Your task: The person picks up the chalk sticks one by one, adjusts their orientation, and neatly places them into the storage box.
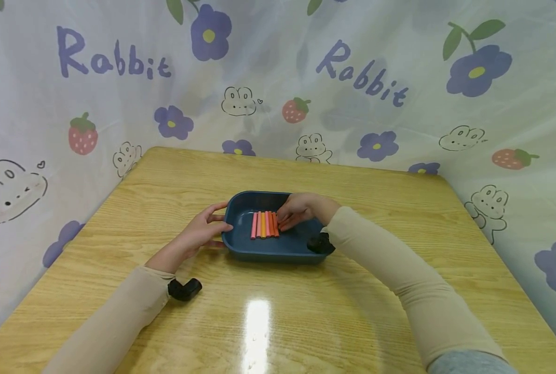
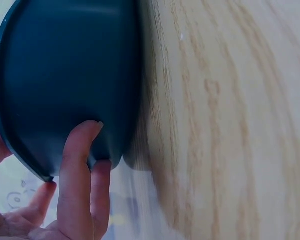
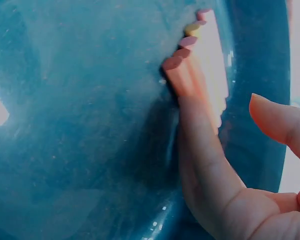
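Observation:
A dark blue-green tray [image 1: 278, 254] with raised walls stands on the table. My left hand [image 1: 200, 231] holds its left end, the thumb over the rim and the other fingers along the outside of the wall. Inside lies a row of several chalk sticks [image 1: 263, 225] in pink, yellow, orange and red, side by side. My right hand [image 1: 301, 209] reaches in over the far wall. Its straight fingers [image 3: 202, 135] rest against the orange-red stick at the row's right side, while another finger stands apart from the row in the right wrist view.
The wooden table [image 1: 278, 322] reaches around the tray on all sides. Behind it and at both sides hangs a white curtain [image 1: 278, 62] printed with flowers, rabbits and strawberries. Black wrist cameras are strapped on both wrists; the right one [image 1: 321, 243] overlaps the tray's near right corner.

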A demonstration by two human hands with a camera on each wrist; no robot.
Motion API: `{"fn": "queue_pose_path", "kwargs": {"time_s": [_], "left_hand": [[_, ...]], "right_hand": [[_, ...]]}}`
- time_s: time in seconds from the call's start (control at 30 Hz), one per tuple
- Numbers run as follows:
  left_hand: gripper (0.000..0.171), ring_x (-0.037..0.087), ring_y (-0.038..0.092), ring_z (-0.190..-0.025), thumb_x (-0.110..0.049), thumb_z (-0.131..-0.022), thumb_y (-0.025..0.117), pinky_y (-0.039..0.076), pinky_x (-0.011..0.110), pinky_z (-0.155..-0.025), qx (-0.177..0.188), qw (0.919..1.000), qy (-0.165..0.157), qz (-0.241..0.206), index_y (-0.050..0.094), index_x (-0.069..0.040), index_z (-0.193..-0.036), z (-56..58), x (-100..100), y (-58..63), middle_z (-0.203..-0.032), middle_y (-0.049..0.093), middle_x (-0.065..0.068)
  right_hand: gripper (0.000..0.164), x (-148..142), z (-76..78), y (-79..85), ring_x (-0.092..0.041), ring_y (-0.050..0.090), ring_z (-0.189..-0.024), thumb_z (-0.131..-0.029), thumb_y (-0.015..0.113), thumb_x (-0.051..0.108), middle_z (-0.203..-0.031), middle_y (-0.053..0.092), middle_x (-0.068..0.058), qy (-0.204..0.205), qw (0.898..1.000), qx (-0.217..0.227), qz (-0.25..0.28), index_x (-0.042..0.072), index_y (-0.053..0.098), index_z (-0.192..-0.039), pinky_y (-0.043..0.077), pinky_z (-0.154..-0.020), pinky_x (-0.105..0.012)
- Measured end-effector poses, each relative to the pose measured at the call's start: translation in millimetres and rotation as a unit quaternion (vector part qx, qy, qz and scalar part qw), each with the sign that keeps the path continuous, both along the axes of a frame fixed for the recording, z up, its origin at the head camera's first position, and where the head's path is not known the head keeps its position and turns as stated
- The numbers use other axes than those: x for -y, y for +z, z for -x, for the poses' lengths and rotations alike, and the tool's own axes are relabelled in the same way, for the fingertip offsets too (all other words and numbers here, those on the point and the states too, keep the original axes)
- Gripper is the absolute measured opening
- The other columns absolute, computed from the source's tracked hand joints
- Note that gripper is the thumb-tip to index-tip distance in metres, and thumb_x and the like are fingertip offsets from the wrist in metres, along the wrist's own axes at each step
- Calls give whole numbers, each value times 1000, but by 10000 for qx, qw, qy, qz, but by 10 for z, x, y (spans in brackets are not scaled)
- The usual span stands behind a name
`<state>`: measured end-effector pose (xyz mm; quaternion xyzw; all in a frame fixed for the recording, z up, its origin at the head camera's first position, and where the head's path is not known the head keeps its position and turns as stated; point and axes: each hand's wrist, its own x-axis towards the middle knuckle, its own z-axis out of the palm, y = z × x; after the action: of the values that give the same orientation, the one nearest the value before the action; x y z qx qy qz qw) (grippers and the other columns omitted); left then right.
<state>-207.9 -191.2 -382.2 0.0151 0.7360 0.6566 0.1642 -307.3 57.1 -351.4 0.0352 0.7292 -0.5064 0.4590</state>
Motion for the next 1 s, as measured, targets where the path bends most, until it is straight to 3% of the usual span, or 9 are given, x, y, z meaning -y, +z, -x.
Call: {"fn": "queue_pose_path", "kwargs": {"time_s": [0.23,0.6,0.87,1.0], "left_hand": [[71,32,60,-94,-6,-90,57,54,47,-74,20,10000,37,37,19,-12,-149,8,-11,-4,-136,32,29],[72,30,59,-96,-8,-89,58,53,48,-74,34,9999,52,83,18,-12,-149,8,-18,2,-137,30,29],[73,28,60,-93,-7,-89,58,52,49,-75,27,10000,25,39,18,-11,-149,8,-6,2,-136,30,30],[73,28,60,-93,-7,-89,58,53,49,-75,26,10000,14,37,18,-11,-149,16,-24,0,-136,31,30]], "right_hand": [[53,-81,-17,81,-34,46,-118,-90,49,-10,-138,37,-23,-43,9982,-60,593,-8,31,-139,46,-93,-38],[48,-265,-104,242,-39,38,-126,-95,44,-5,-137,34,-31,-101,9894,-392,1397,-9,28,-140,41,-98,-40],[51,-415,-264,330,-41,36,-126,-95,43,-4,-137,30,-34,42,9843,-669,1632,-9,23,-142,40,-99,-40],[50,-540,-333,346,-43,35,-126,-96,42,-4,-133,34,-34,26,9820,-807,1709,-11,23,-141,40,-99,-41]]}}
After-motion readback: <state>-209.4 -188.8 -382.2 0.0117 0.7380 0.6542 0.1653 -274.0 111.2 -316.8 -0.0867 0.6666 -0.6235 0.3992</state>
